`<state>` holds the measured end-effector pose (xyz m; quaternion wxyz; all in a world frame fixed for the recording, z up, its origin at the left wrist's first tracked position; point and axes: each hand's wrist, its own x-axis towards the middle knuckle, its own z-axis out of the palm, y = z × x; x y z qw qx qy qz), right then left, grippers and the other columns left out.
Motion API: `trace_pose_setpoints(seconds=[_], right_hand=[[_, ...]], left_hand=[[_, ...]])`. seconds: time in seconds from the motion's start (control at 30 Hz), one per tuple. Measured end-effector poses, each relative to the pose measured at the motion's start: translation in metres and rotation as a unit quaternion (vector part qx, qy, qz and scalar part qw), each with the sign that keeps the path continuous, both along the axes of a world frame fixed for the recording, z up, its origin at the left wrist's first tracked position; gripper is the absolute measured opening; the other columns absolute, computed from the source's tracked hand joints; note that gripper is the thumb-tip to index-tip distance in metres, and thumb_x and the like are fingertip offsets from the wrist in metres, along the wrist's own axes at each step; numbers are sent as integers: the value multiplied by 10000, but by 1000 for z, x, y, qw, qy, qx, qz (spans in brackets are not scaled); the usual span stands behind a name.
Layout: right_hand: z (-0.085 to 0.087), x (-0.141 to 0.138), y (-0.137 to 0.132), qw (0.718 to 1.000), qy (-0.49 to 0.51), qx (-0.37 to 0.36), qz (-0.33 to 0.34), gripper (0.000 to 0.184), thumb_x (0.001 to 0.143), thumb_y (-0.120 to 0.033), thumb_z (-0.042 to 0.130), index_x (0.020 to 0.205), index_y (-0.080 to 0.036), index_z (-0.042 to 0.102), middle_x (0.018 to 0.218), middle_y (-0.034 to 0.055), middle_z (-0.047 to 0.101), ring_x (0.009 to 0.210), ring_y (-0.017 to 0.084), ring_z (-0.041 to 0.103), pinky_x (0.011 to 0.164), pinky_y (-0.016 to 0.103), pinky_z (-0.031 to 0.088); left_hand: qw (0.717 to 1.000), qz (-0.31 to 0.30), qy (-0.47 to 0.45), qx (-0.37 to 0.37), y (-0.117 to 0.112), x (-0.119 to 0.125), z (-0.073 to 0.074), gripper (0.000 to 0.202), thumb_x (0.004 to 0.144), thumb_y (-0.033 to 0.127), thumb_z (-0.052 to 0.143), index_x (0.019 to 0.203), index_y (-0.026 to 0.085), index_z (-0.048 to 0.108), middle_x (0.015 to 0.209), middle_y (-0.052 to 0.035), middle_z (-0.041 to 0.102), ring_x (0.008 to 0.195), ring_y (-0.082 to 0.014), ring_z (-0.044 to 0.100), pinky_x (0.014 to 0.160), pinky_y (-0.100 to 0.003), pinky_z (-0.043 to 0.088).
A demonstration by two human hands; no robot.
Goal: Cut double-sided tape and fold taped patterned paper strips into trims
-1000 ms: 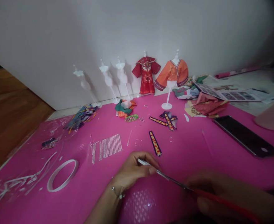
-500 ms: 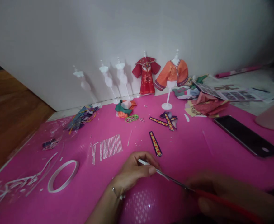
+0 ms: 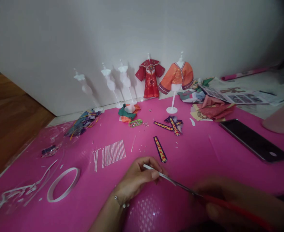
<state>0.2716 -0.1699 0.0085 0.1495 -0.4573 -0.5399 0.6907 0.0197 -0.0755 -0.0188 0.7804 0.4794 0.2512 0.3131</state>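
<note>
My left hand [image 3: 138, 178] is low in the middle, fingers pinched on a thin white strip [image 3: 149, 168]. My right hand [image 3: 231, 204], dark and blurred at the lower right, grips red-handled scissors [image 3: 219, 202] whose metal blades [image 3: 180, 186] reach up-left to the strip by my left thumb. Just beyond my left fingers a patterned purple-and-yellow strip [image 3: 160, 149] lies on the pink mat [image 3: 195, 151]. A sheet of tiny white beads [image 3: 111, 154] lies to the upper left of that hand.
A ring of white tape [image 3: 63, 183] lies at left. A dark phone [image 3: 254, 140] rests at right. Along the wall stand three bare white mannequins [image 3: 111, 83], a red dress [image 3: 149, 77] and an orange jacket [image 3: 177, 75]. Fabric scraps [image 3: 212, 109] and booklets lie behind.
The view has shifted slightly; my hands, the strip and the scissors stay almost as they were.
</note>
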Motion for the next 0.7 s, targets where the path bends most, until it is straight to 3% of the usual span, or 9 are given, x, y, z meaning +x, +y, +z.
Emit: trace_pose_setpoints(seconds=[0.7], right_hand=[[3, -1, 1, 1000, -8, -11, -1, 533, 855, -683, 542, 1025, -199, 687, 767, 9, 608, 604, 100, 535, 480, 182, 363]], left_hand=[[1000, 9, 4, 2, -2, 0, 2, 290, 697, 379, 830, 727, 139, 669, 741, -56, 700, 634, -134, 585, 571, -230, 414]])
